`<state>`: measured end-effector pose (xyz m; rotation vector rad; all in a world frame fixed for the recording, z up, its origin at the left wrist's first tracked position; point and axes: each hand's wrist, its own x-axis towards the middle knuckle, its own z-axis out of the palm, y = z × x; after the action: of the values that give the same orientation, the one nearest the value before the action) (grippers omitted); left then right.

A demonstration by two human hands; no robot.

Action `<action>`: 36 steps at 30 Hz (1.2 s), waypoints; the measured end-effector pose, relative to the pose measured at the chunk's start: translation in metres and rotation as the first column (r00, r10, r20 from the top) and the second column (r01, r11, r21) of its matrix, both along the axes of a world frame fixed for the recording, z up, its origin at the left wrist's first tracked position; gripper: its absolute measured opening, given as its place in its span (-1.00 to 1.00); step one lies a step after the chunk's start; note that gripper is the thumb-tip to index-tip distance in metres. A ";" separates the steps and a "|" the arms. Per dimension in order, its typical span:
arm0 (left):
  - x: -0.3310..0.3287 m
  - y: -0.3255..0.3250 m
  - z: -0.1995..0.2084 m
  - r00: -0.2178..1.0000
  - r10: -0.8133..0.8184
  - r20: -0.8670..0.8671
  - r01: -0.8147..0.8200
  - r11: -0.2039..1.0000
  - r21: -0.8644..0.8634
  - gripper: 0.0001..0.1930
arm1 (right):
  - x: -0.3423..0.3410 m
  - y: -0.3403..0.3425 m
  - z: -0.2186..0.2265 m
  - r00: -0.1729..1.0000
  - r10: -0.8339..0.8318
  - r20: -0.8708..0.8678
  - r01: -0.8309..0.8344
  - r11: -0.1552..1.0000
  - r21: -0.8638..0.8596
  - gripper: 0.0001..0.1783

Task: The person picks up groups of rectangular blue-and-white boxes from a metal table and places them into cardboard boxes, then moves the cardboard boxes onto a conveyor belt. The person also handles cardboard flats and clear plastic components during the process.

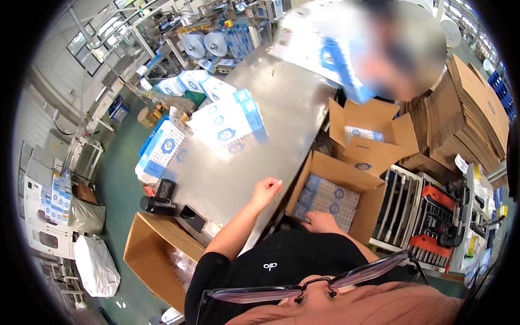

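My left hand (266,192) is over the metal table (246,162), its fingers curled together and nothing visible in them. At the near side of an open cardboard box (377,197), my right hand (320,221) bends its fingers in over the packs; what they grip, if anything, is hidden. Blue-and-white patterned packs (331,200) lie side by side in that box. On the table beyond my left hand, more white-and-blue packs (226,122) stand in a group, partly smeared.
A second open carton (368,111) with packs stands beyond the box. Flattened cartons (466,114) are stacked at the right, near a tool tray (433,227). Another carton (154,254) stands lower left, beside a phone (192,218). A blurred person (398,59) is across the table.
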<state>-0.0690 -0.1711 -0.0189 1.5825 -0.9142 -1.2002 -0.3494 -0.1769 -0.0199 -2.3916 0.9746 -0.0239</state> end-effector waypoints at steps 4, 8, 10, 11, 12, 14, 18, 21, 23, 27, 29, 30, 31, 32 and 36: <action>0.122 -0.018 -0.004 0.898 0.139 0.417 -0.127 0.990 -0.057 -0.67 | 0.001 -0.005 0.016 0.992 -0.059 0.115 0.055 0.998 0.038 -0.42; 0.260 -0.092 0.016 0.497 0.379 0.780 0.119 0.861 -0.495 -0.51 | 0.000 -0.008 0.008 0.973 -0.231 0.021 0.223 0.956 0.190 -0.50; 0.329 -0.145 0.021 0.363 0.293 0.885 0.155 0.917 -0.367 -0.24 | -0.003 -0.003 0.000 0.947 -0.317 0.046 0.307 0.939 0.153 -0.56; 0.351 -0.169 0.023 0.244 0.272 0.931 0.156 0.936 -0.314 -0.11 | -0.006 -0.002 -0.004 0.930 -0.363 0.057 0.354 0.926 0.133 -0.59; 0.370 -0.193 0.027 0.124 0.247 0.961 0.151 0.952 -0.265 0.03 | -0.009 -0.006 -0.009 0.948 -0.319 0.013 0.318 0.946 0.053 -0.61; 0.409 -0.233 0.029 0.292 -0.276 0.916 0.086 0.961 0.262 0.20 | -0.013 -0.014 -0.019 0.971 -0.219 -0.093 0.211 0.973 -0.090 -0.65; 0.457 -0.288 -0.028 0.778 -0.617 0.118 0.396 0.627 0.671 0.06 | 0.069 -0.054 0.039 0.989 -0.105 -0.104 0.106 0.994 -0.001 -0.70; 0.378 -0.282 -0.047 0.702 -0.631 -0.330 0.702 0.539 0.465 -0.23 | 0.114 -0.062 0.000 0.938 -0.167 0.304 0.151 0.986 0.076 -0.62; 0.335 -0.247 -0.055 0.626 -0.692 -0.359 0.778 0.521 0.351 -0.26 | 0.158 -0.068 0.009 0.883 -0.269 0.385 0.200 0.957 0.210 -0.32; 0.278 -0.213 -0.034 0.652 -0.751 -0.104 0.742 0.603 0.292 -0.35 | 0.194 -0.078 -0.033 0.840 -0.468 0.275 0.413 0.879 0.237 0.24; 0.283 -0.237 -0.010 0.679 -0.658 0.325 0.653 0.744 0.142 -0.38 | 0.203 -0.079 -0.048 0.760 -0.601 0.246 0.538 0.795 0.278 0.22; 0.289 -0.250 0.009 0.735 -0.283 0.616 0.430 0.897 -0.101 -0.45 | 0.205 -0.077 -0.045 0.730 -0.643 0.232 0.563 0.758 0.330 0.23; 0.320 -0.273 0.019 0.727 0.014 0.686 0.256 0.922 -0.290 -0.53 | 0.208 -0.084 -0.042 0.742 -0.626 0.238 0.534 0.768 0.354 0.22; 0.352 -0.291 0.033 0.519 0.316 0.794 0.180 0.868 -0.463 -0.57 | 0.209 -0.088 -0.041 0.742 -0.623 0.246 0.518 0.767 0.380 0.22; 0.431 -0.330 0.051 0.348 0.165 0.923 -0.294 0.954 -0.060 -0.29 | 0.206 -0.104 -0.051 0.735 -0.597 0.320 0.430 0.776 0.461 0.16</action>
<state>0.3624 -0.5016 0.0325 2.4442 -1.2283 -0.0012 -0.1431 -0.2814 -0.0714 -1.5986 1.2597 -0.5467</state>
